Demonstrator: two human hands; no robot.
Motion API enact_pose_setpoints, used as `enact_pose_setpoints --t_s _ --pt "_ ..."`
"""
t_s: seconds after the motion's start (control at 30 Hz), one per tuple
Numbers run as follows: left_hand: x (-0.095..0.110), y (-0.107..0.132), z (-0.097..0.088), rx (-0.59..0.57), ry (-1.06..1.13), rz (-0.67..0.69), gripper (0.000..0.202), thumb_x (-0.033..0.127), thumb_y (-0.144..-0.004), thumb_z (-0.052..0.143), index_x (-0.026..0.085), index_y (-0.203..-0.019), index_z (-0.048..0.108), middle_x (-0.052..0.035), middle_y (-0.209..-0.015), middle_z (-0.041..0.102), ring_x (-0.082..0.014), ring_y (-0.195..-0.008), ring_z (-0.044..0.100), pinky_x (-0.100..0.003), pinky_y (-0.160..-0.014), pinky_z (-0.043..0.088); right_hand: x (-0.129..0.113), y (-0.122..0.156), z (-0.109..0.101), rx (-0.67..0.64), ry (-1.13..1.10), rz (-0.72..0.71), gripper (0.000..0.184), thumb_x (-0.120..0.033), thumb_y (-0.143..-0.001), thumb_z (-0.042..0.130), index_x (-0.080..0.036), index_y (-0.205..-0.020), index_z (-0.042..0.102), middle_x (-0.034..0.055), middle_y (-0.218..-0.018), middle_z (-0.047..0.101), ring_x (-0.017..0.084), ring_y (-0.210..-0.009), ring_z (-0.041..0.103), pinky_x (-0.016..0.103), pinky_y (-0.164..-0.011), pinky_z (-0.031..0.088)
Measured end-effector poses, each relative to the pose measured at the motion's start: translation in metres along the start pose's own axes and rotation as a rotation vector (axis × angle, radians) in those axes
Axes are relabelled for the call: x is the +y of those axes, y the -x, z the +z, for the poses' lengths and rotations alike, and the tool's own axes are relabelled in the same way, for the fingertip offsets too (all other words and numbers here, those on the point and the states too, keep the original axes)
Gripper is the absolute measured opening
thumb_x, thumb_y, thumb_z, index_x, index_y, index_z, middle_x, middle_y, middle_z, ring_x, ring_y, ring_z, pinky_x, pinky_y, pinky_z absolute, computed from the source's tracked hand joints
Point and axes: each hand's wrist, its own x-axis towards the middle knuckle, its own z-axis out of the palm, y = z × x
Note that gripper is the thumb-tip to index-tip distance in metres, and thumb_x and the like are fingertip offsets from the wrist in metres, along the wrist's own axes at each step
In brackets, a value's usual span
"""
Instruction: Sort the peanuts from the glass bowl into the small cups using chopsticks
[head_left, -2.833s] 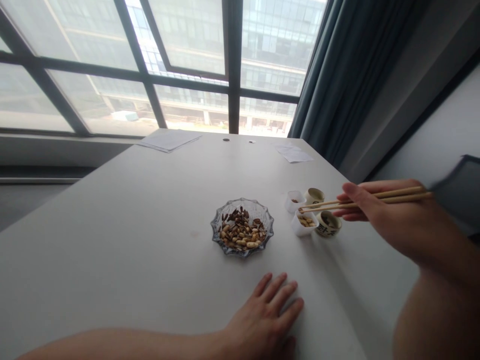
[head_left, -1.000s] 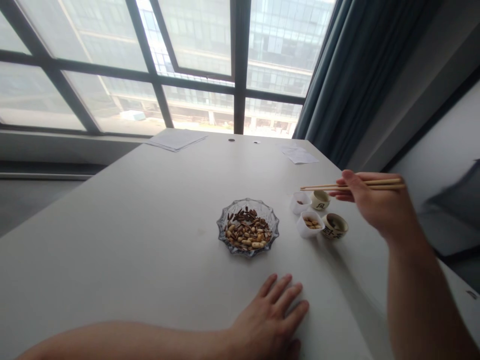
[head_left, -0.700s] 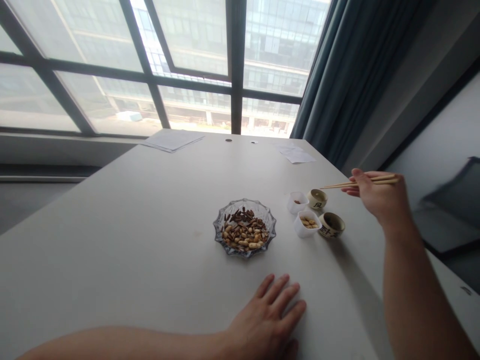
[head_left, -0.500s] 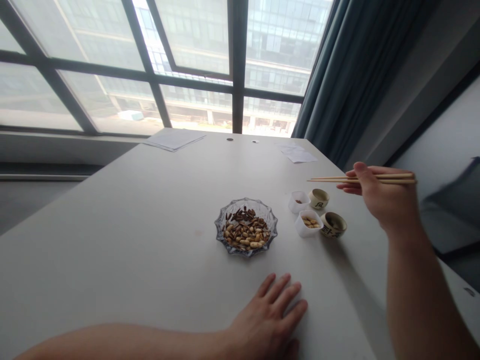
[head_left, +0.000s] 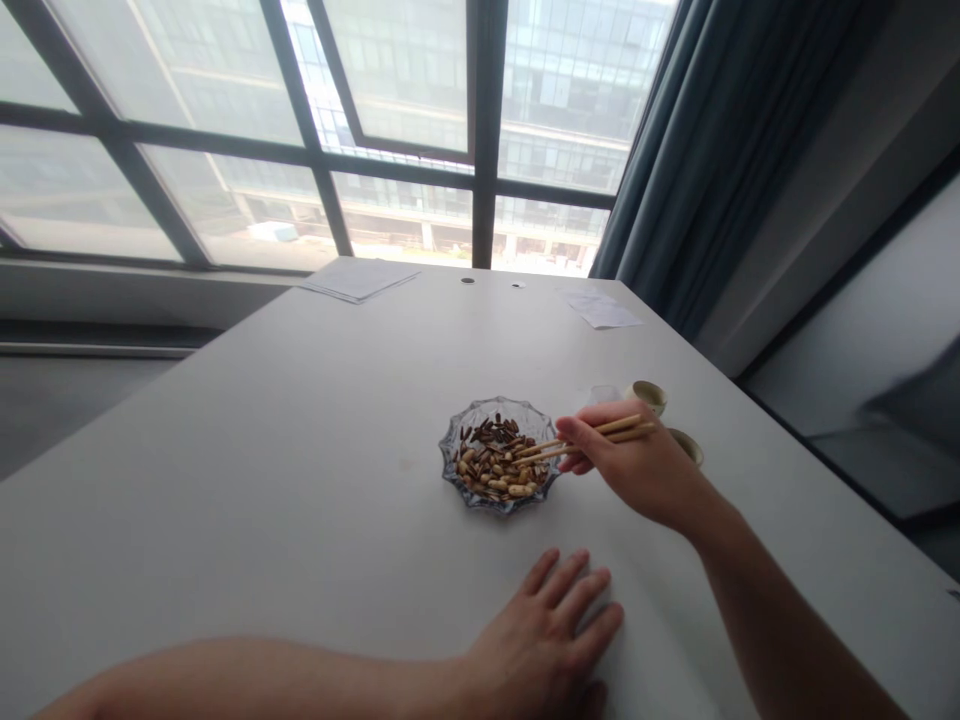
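Observation:
My right hand [head_left: 626, 455] grips a pair of wooden chopsticks [head_left: 626, 430]. Their tips reach into a scalloped glass bowl [head_left: 455, 488] and are among the peanuts [head_left: 517, 490] and dark seeds [head_left: 491, 432]. Whether the tips pinch anything is too small to tell. My left hand [head_left: 544, 640] lies flat on the white table, fingers spread, just in front of the bowl. Behind my right hand show a small ceramic cup [head_left: 646, 397], part of a second cup [head_left: 688, 447] and the top of a clear plastic cup [head_left: 602, 394]; a further plastic cup there is hidden.
The white table [head_left: 300, 430] runs to the window [head_left: 412, 210]. At its far end lie sheets of paper, one stack [head_left: 360, 280] on the left and loose ones [head_left: 602, 308] on the right. A dark curtain [head_left: 690, 170] hangs at the right.
My right hand has moved left and down with the chopsticks, from above the cups to the glass bowl, now covering some cups. My left hand stays resting on the table.

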Motion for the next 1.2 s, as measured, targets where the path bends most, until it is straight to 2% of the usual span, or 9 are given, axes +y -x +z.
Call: enact_pose_setpoints --t_s 0.23,0.6,0.77,0.9,1.0,1.1,1.2 --pt "-0.001 0.0 0.0 0.011 0.008 -0.007 0.056 0.047 -0.105 0.056 0.019 -0.153 0.045 -0.013 -0.165 0.038 -0.0374 -0.152 0.029 -0.057 -0.125 0.017 0.006 -0.005 0.002 -0.028 -0.016 0.013 0.039 -0.054 -0.092 0.072 -0.017 -0.084 0.079 0.0066 -0.074 0.079 0.026 -0.073 0.08 0.03 -0.064 0.063" --pt "-0.001 0.001 0.001 0.008 0.009 -0.002 0.055 0.048 -0.106 0.054 0.019 -0.152 0.045 -0.0126 -0.165 0.037 -0.0371 -0.152 0.029 -0.057 -0.125 0.016 0.006 -0.008 0.003 -0.077 0.025 -0.023 0.041 -0.055 -0.092 0.072 -0.016 -0.082 0.079 0.007 -0.074 0.079 0.026 -0.076 0.079 0.03 -0.067 0.062" --pt "-0.002 0.001 0.005 0.015 -0.01 0.001 0.054 0.048 -0.107 0.051 0.019 -0.152 0.045 -0.0126 -0.165 0.038 -0.0369 -0.152 0.029 -0.057 -0.124 0.019 0.015 -0.01 0.005 -0.088 0.01 -0.029 0.046 -0.059 -0.092 0.07 -0.015 -0.083 0.079 0.0086 -0.077 0.08 0.027 -0.075 0.079 0.033 -0.069 0.064" --pt "-0.002 0.001 0.005 0.019 -0.018 0.0 0.055 0.048 -0.107 0.052 0.019 -0.153 0.044 -0.0122 -0.165 0.038 -0.0369 -0.152 0.029 -0.057 -0.124 0.02 0.02 -0.011 0.007 -0.021 -0.059 -0.001 0.048 -0.062 -0.09 0.071 -0.016 -0.078 0.077 0.01 -0.078 0.08 0.028 -0.075 0.08 0.035 -0.069 0.066" --pt "-0.002 0.001 0.004 0.02 -0.014 0.002 0.055 0.049 -0.107 0.052 0.019 -0.153 0.045 -0.012 -0.165 0.037 -0.0366 -0.152 0.029 -0.057 -0.124 0.019 0.013 -0.008 0.0 0.034 -0.101 -0.001 0.048 -0.063 -0.087 0.074 -0.016 -0.081 0.079 0.01 -0.078 0.081 0.028 -0.075 0.081 0.033 -0.067 0.068" --pt "-0.001 0.001 0.002 0.021 -0.01 -0.007 0.054 0.049 -0.107 0.052 0.019 -0.152 0.045 -0.0118 -0.165 0.038 -0.0362 -0.152 0.029 -0.057 -0.125 0.018 0.0 -0.002 -0.022 0.146 -0.112 0.011 0.047 -0.062 -0.086 0.076 -0.015 -0.087 0.081 0.0111 -0.083 0.082 0.026 -0.073 0.081 0.03 -0.065 0.068" --pt "-0.001 0.001 0.001 0.009 0.001 -0.002 0.056 0.049 -0.107 0.052 0.02 -0.153 0.044 -0.0117 -0.165 0.038 -0.0361 -0.152 0.028 -0.057 -0.124 0.02 -0.005 0.0 -0.054 0.352 -0.074 0.02 0.046 -0.059 -0.086 0.078 -0.013 -0.087 0.081 0.0123 -0.08 0.081 0.025 -0.068 0.081 0.029 -0.063 0.069"
